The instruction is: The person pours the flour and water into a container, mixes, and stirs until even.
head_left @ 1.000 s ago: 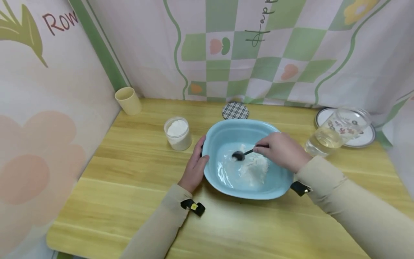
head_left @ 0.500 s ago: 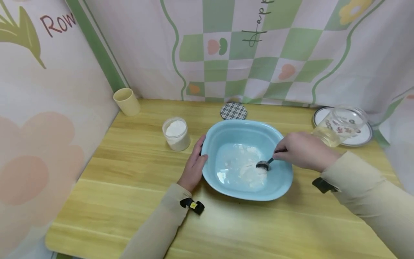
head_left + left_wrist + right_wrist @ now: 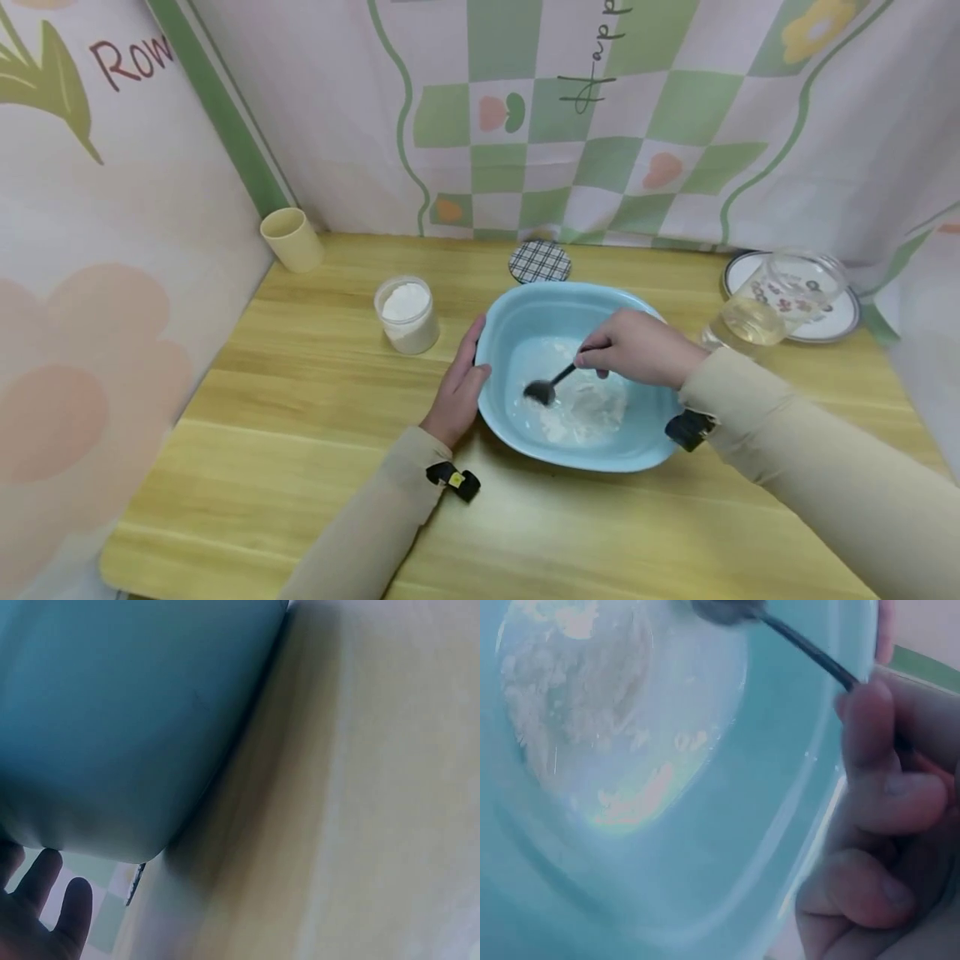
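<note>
A light blue basin stands on the wooden table, with white flour and some liquid on its bottom. My left hand grips its left side, thumb over the rim and fingers along the outer wall. In the left wrist view, fingertips show beside the basin's underside. A dark spoon is pinched by its handle in my right hand, and its bowl is low inside the basin, left of the flour heap. The right wrist view shows curled fingers around the handle's end.
A clear tub of flour stands left of the basin. Farther left is a yellow cup. Behind the basin lies a checked coaster. On the right, a glass jar of pale liquid stands before a patterned plate.
The spoon went right into the flour, then back left across the basin, my right hand moving with it. The flour is more spread out. My left hand has kept its grip.
</note>
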A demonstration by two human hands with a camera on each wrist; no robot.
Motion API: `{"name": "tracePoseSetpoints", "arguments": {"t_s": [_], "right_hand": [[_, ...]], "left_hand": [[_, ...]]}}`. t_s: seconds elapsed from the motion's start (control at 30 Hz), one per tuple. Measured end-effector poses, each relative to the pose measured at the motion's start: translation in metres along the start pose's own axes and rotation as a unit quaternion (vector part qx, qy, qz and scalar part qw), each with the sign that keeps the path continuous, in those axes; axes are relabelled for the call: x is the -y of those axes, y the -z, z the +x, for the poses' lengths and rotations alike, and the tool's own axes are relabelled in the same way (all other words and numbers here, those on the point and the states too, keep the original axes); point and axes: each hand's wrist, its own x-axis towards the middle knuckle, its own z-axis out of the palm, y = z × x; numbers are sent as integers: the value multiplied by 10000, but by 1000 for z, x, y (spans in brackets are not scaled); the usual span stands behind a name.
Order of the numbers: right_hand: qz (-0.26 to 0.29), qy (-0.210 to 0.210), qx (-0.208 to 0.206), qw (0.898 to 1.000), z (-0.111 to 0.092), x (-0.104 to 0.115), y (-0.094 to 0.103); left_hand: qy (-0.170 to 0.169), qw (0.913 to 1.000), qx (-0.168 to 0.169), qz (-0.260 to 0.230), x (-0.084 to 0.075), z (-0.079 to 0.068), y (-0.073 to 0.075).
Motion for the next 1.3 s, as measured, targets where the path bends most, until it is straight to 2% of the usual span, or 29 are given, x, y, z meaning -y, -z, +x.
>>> {"name": "tracePoseSetpoints", "arguments": {"t_s": [0.2,0.37,0.47,0.6,0.7,0.8,0.9,1.0,1.17,1.3], "right_hand": [[51,-313,-653,9974,10,-10,-2],[-645,-690,-880,9916,3,-17,11],[-940,-764,-722,9900,-7,-19,20],[-999,-702,-136,9924,-18,-22,28],[-810,-545,309,9947,-20,-21,29],[-541,-409,493,9965,-20,-20,25],[-252,-435,429,9978,-17,-19,18],[-126,-513,164,9985,-15,-21,13],[-511,-582,-369,9963,-18,-28,17],[-580,-583,-156,9965,-22,-30,22]], "left_hand": [[-43,10000,-13,-3,2,-1,0],[1,10000,27,2,3,0,0],[22,10000,71,-18,3,1,0],[78,9998,183,-34,-1,1,1],[144,9996,255,-43,-20,-4,1],[184,9993,314,-61,-35,-8,2],[190,9992,339,-86,-38,-9,2],[234,9991,331,-88,-37,-8,1],[224,9992,315,-125,-36,-8,1],[223,9992,285,-140,-35,-8,2]]}}
